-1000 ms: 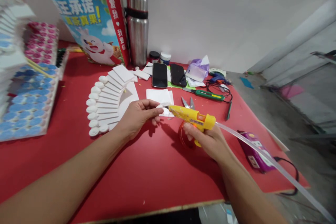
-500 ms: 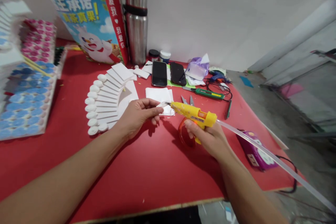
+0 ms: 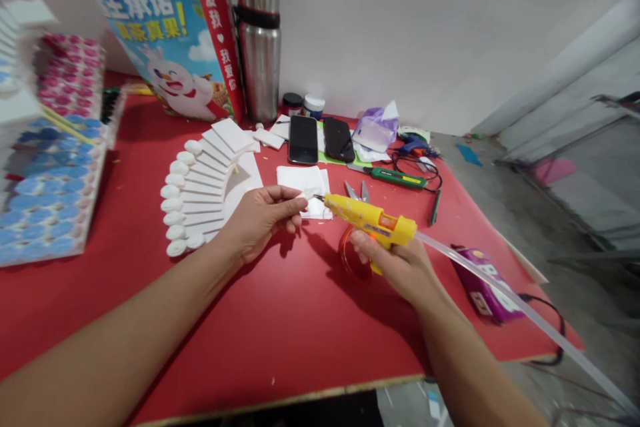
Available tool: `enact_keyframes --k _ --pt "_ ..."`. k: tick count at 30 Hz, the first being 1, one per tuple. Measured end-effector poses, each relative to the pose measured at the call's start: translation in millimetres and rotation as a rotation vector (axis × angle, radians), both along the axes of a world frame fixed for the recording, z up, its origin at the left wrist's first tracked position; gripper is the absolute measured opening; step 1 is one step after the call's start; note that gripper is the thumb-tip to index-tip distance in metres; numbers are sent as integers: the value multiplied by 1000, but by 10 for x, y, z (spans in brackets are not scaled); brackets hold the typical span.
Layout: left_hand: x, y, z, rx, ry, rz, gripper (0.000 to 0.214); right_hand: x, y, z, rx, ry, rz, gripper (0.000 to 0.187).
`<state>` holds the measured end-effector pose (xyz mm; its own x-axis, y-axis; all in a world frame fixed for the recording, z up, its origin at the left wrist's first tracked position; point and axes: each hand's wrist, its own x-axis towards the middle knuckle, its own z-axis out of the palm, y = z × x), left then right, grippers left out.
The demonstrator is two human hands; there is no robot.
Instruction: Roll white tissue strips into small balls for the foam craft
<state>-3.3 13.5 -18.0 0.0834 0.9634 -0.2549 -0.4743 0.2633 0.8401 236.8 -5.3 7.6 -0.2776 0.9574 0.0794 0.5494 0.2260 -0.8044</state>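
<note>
My right hand (image 3: 395, 260) grips a yellow hot glue gun (image 3: 367, 219), a long clear glue stick (image 3: 505, 290) trailing from its back. The gun's tip points left, at a small white piece (image 3: 309, 195) pinched between the thumb and fingers of my left hand (image 3: 267, 217). Tip and piece look to be touching or nearly so. Too little of the piece shows to name it. Under it lies a stack of white paper squares (image 3: 300, 177). Left of my left hand is a white fan-shaped piece (image 3: 207, 180) with several white oval discs (image 3: 174, 205) along its outer edge.
Two phones (image 3: 303, 140), a green utility knife (image 3: 397, 177), scissors (image 3: 357, 191) and a tissue pack (image 3: 375, 130) lie behind my hands. A steel thermos (image 3: 259, 53) stands beside a printed bag (image 3: 165, 33). Trays of blue discs (image 3: 55, 197) fill the left; a purple box (image 3: 487, 287) sits right.
The white piece in my left hand has turned slightly and the fingers have shifted a little. The glue gun has stayed almost in place, its tip near the piece.
</note>
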Motion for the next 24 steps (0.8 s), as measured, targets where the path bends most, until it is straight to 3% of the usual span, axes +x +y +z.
enact_keyframes --k 11,24 --pt "6 -11 27 -11 -15 -27 34 -51 -2 28 6 -77 42 49" --pt "-5 -12 30 -20 -46 -24 32 -56 29 48 77 -6 22 39"
